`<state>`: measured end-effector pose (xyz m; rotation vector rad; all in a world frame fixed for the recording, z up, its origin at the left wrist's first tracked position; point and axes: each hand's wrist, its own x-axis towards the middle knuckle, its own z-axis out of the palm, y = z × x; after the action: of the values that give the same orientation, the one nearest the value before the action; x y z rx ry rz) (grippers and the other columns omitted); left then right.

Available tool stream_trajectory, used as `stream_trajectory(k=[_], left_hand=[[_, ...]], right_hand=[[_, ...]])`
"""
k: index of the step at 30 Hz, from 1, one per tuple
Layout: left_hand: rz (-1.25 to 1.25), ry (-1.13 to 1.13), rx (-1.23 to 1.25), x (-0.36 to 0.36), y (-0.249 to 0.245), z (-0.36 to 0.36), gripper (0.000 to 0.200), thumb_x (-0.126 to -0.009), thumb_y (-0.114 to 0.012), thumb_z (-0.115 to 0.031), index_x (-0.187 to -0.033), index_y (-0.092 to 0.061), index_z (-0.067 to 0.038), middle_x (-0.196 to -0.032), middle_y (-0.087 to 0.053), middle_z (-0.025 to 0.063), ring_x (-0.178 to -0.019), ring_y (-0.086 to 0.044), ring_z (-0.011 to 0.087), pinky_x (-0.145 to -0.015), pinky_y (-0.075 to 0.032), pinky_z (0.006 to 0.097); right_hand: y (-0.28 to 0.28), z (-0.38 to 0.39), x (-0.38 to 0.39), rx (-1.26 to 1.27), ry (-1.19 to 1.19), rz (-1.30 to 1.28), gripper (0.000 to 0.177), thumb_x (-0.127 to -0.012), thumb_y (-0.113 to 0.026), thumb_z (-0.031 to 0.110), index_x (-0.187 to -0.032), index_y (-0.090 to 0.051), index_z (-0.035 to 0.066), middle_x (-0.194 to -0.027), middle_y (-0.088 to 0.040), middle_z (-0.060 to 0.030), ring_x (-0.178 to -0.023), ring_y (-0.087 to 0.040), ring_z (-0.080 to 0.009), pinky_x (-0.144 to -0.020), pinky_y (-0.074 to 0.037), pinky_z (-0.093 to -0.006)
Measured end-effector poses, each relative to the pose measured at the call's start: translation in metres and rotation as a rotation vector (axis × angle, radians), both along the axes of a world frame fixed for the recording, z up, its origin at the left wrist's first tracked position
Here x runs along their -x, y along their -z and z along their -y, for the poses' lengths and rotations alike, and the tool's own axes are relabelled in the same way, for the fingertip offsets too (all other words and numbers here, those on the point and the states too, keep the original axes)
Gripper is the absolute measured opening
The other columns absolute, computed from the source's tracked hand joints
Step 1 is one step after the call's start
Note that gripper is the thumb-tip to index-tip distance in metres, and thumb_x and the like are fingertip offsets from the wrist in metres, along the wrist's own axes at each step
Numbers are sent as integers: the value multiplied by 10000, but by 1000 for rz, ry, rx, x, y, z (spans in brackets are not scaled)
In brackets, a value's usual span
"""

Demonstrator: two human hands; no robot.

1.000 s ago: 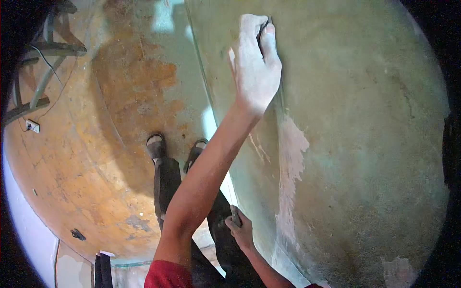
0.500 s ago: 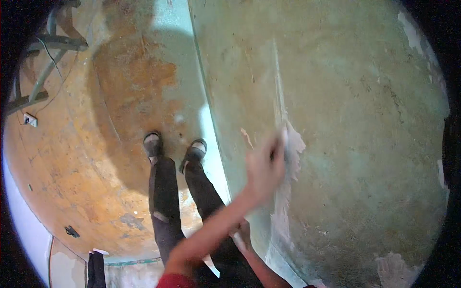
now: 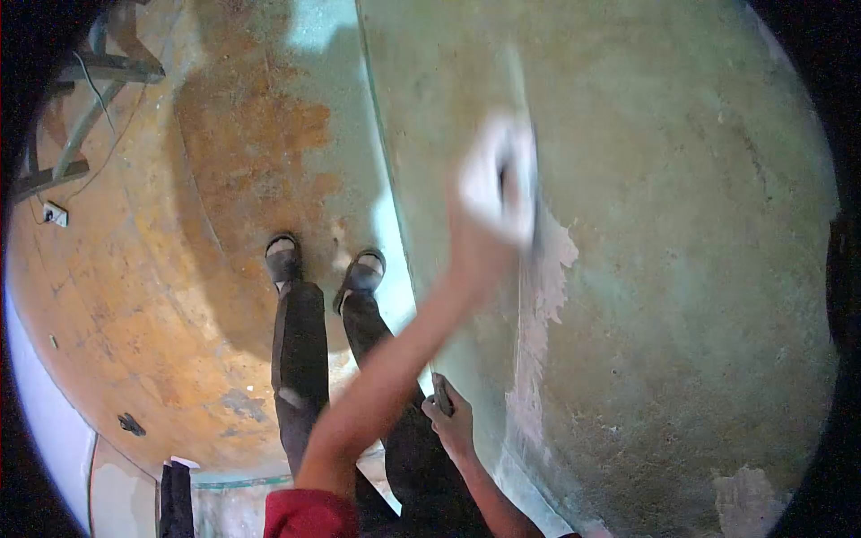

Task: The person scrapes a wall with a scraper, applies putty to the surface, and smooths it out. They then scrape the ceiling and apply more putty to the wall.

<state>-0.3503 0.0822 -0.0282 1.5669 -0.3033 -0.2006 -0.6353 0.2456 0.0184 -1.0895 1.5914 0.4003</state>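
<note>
My left hand (image 3: 491,184) is raised against the greenish wall (image 3: 655,269), smeared by motion and whitened by strong light or dust. Its fingers are curled closed; a thin dark edge shows between it and the wall, but what it holds I cannot make out. A pale, ragged patch (image 3: 543,305) runs down the wall just below this hand, and a faint light streak (image 3: 515,76) lies above it. Lower down, beside my leg, my right hand (image 3: 456,426) is closed around a short dark grey handle-like piece (image 3: 441,394); its far end is not clear.
My sandalled feet (image 3: 363,272) stand on the worn orange floor (image 3: 233,197), near the wall's base. At the upper left are a wooden stand (image 3: 108,72), a cable and a white socket block (image 3: 56,213). A small dark object (image 3: 131,424) lies at the lower left.
My left hand has moved up along the wall, away from the pale patch. My right hand has come out from behind the left forearm, showing the dark grey piece.
</note>
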Motion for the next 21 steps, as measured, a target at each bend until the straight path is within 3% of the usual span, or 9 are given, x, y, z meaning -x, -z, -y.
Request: stream_trajectory(k=[1,3,5,6,8,10,15,17,21], left_hand=[[135,-50,-2,19,-11,-13,72,-945,-534,-26,-919,-595,2,-778,-552,189,-662,-444,170,-609,-433,322],[50,43,-53,16,-14,-19,69,-945,-540,-23,-968,-603,-4,-861,-606,215,-746,-542,192,-724,-480,311],[-327,137,122,-36,-2,12,158,-958,-565,-77,-1052,-670,-6,-1109,-694,171,-1038,-667,231,-984,-454,352],[-354,61,165,-46,-6,20,148,-957,-575,-84,-1044,-666,-5,-1081,-699,170,-1032,-670,236,-977,-457,364],[-192,58,82,14,-6,-7,125,-965,-567,-77,-1019,-653,-3,-963,-660,130,-917,-624,188,-884,-466,328],[-62,71,44,41,-7,-26,124,-980,-556,-82,-994,-644,4,-807,-599,76,-760,-543,121,-740,-463,280],[-338,64,228,-13,-9,6,155,-963,-578,-102,-1029,-677,-2,-956,-699,125,-885,-653,157,-826,-474,284],[-295,83,122,29,-33,-25,131,-989,-537,-102,-962,-601,9,-786,-560,117,-733,-524,147,-710,-465,302],[-308,28,182,-34,-4,15,160,-956,-580,-112,-997,-671,13,-935,-693,123,-890,-650,160,-849,-477,300]], right_hand=[[4,3,0,14,-32,45,476,-862,-678,143,-1309,-581,13,-824,-548,44,-761,-508,-61,-707,-429,-237],[-3,-3,7,-15,2,27,526,-856,-682,142,-1344,-559,-11,-835,-535,44,-775,-504,-67,-733,-432,-246],[-2,-9,13,37,10,5,564,-865,-711,156,-1392,-547,39,-779,-530,61,-559,-425,-17,-462,-351,-194],[2,-7,13,40,9,0,564,-865,-711,156,-1392,-547,39,-779,-530,61,-559,-425,-17,-462,-351,-194],[5,-7,8,-14,69,-46,607,-864,-682,129,-1423,-498,-21,-838,-547,45,-746,-500,-62,-705,-438,-225],[2,-9,8,-20,101,-7,604,-861,-686,122,-1418,-501,-22,-832,-547,46,-718,-494,-55,-666,-431,-215],[12,-18,33,79,13,-17,554,-874,-681,129,-1405,-540,60,-793,-511,63,-559,-420,-20,-467,-352,-187],[10,-9,22,19,93,-32,550,-871,-686,141,-1396,-547,58,-795,-507,61,-562,-420,-24,-469,-360,-188],[2,-14,29,78,4,7,536,-854,-691,141,-1368,-567,51,-767,-486,66,-562,-416,-27,-473,-367,-185]])
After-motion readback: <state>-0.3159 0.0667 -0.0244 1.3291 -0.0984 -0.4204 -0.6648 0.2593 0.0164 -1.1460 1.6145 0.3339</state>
